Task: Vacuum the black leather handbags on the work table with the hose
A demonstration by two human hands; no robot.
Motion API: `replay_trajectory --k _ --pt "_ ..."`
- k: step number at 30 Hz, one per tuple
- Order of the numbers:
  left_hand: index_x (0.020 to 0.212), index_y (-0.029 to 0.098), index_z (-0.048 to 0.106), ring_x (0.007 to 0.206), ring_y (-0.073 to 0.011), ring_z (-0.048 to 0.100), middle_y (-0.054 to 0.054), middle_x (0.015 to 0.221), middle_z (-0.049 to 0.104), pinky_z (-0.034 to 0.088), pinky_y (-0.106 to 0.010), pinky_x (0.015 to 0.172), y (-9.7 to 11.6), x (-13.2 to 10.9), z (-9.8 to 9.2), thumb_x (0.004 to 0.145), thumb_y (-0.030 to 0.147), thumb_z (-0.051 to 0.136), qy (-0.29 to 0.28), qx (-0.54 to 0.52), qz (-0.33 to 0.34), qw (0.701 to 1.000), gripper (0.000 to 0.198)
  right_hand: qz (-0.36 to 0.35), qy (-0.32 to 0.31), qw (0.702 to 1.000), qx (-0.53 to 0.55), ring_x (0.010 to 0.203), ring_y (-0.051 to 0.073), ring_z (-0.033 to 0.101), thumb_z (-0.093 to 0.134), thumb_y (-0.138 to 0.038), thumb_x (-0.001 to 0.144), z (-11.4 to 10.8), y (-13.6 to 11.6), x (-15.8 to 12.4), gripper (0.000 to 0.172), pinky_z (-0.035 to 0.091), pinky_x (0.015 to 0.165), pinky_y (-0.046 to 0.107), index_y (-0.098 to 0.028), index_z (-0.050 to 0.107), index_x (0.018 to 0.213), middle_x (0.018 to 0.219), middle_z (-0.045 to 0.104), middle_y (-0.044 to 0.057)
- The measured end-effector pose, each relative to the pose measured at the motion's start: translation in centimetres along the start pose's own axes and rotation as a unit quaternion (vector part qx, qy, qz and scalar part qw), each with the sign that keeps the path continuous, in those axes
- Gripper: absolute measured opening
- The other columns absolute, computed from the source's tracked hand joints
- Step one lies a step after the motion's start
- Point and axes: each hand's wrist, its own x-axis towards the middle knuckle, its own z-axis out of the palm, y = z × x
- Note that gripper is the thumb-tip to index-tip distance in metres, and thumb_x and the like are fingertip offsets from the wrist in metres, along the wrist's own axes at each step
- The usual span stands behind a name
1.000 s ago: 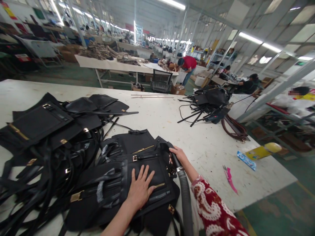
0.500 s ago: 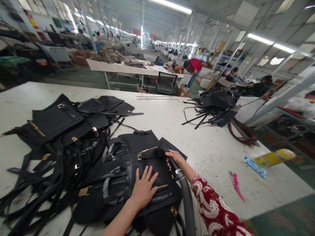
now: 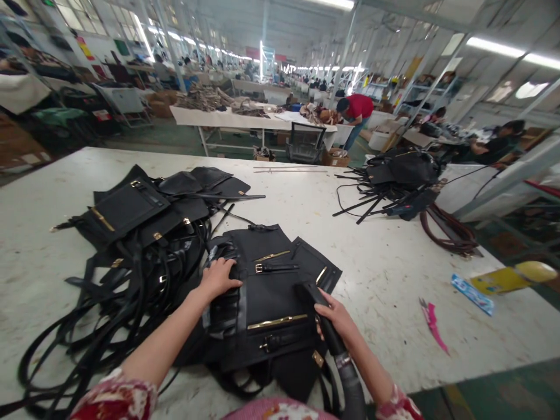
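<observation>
A black bag [image 3: 275,291] with gold zips and a buckled strap lies in front of me on the white table. My left hand [image 3: 221,277] is on its left part, fingers bent over the dark gathered folds there. My right hand [image 3: 336,315] is wrapped round the black handle of a vacuum hose [image 3: 330,335], whose nozzle touches the bag's right side. Behind that nozzle a black panel [image 3: 315,262] with a gold zip sticks out. Left of the bag is a heap of black bags [image 3: 149,233] with long straps trailing toward me.
Another pile of black bags [image 3: 400,175] sits at the far right, beside coiled brown straps [image 3: 448,233]. Pink snips [image 3: 433,326], a yellow bottle [image 3: 511,277] and a blue-white packet [image 3: 472,294] lie at the right. Beyond the table [image 3: 385,280], a person in red [image 3: 361,111] bends over another table.
My left hand has moved from flat on the bag's middle to its left part. My right hand has drawn the hose nozzle toward me, down the bag's right side. The view has shifted left.
</observation>
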Motion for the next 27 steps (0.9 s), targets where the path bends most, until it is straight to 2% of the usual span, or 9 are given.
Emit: replay_trajectory --k 2,4,7,11,16,19,22,24,27 --pt "0.122 0.023 0.040 0.107 -0.0306 0.045 -0.012 0.116 0.045 0.038 -0.041 0.083 -0.5 0.2 -0.3 0.055 0.048 0.064 -0.008 -0.012 -0.011 1.000 0.075 0.004 0.025 1.000 0.005 0.037 0.017 0.054 0.067 -0.045 0.063 0.2 1.3 -1.4 0.088 0.044 0.034 0.026 -0.019 0.025 0.136 0.048 0.057 -0.004" --pt "0.121 0.022 0.039 0.107 -0.0304 0.045 -0.012 0.117 0.045 0.039 -0.040 0.082 -0.9 0.2 -0.6 0.052 0.043 0.067 -0.011 -0.018 -0.017 1.000 0.078 0.004 0.037 0.999 0.011 0.037 0.016 0.053 0.068 -0.047 0.062 0.0 2.1 -2.3 0.091 0.044 0.034 0.026 -0.019 0.025 0.136 0.048 0.056 -0.003" --pt "0.104 0.020 0.049 0.107 -0.0337 0.044 -0.013 0.112 0.049 0.037 -0.045 0.082 -1.9 -0.4 -0.9 0.051 0.039 0.067 -0.011 -0.015 -0.037 0.999 0.059 -0.003 0.042 0.999 0.015 0.036 0.016 0.052 0.069 -0.047 0.061 -0.2 2.2 -3.2 0.092 0.042 0.033 0.025 -0.018 0.025 0.136 0.048 0.056 -0.003" --pt "0.082 0.019 0.053 0.098 -0.0313 0.050 -0.009 0.096 0.058 0.036 -0.043 0.082 -2.6 -1.8 -0.9 0.049 0.037 0.068 -0.028 -0.063 -0.037 0.997 0.040 -0.021 0.027 0.999 0.014 0.036 0.014 0.051 0.070 -0.046 0.061 0.6 1.5 -4.1 0.090 0.041 0.033 0.024 -0.017 0.029 0.135 0.050 0.057 -0.003" --pt "0.079 0.019 0.058 0.083 -0.0242 0.057 -0.003 0.081 0.062 0.040 -0.032 0.074 -1.2 -3.7 0.8 0.048 0.035 0.068 -0.057 -0.164 -0.017 0.985 0.036 -0.023 -0.037 0.999 -0.013 0.039 0.013 0.050 0.069 -0.039 0.064 3.6 -1.0 -5.0 0.086 0.043 0.034 0.023 -0.020 0.026 0.136 0.054 0.057 -0.004" --pt "0.092 0.015 0.060 0.078 -0.0208 0.059 -0.004 0.083 0.064 0.042 -0.028 0.068 0.0 -4.9 2.7 0.052 0.031 0.065 -0.066 -0.251 -0.020 0.966 0.044 -0.035 -0.101 0.994 -0.029 0.039 0.012 0.051 0.066 -0.033 0.066 5.4 -2.7 -4.6 0.079 0.043 0.034 0.022 -0.024 0.028 0.135 0.054 0.056 -0.005" --pt "0.100 0.011 0.059 0.080 -0.0196 0.060 -0.005 0.086 0.065 0.043 -0.026 0.068 0.7 -6.0 3.9 0.054 0.025 0.061 -0.061 -0.325 -0.024 0.944 0.048 -0.043 -0.159 0.985 -0.049 0.037 0.011 0.050 0.063 -0.029 0.069 7.0 -3.6 -3.6 0.071 0.041 0.032 0.019 -0.027 0.032 0.133 0.054 0.056 -0.006" --pt "0.097 0.011 0.061 0.074 -0.0180 0.060 -0.003 0.081 0.066 0.044 -0.026 0.066 0.9 -6.7 3.9 0.056 0.024 0.058 -0.065 -0.379 -0.015 0.923 0.043 -0.037 -0.192 0.979 -0.062 0.036 0.010 0.050 0.062 -0.028 0.069 8.1 -3.8 -2.9 0.068 0.040 0.032 0.018 -0.028 0.035 0.132 0.056 0.057 -0.006" --pt "0.087 0.013 0.064 0.062 -0.0156 0.058 0.002 0.067 0.064 0.044 -0.026 0.061 1.1 -7.6 3.2 0.055 0.021 0.058 -0.084 -0.488 -0.010 0.869 0.033 -0.021 -0.229 0.971 -0.071 0.037 0.010 0.051 0.063 -0.025 0.068 9.9 -3.9 -1.9 0.067 0.042 0.033 0.019 -0.029 0.038 0.130 0.056 0.056 -0.006"
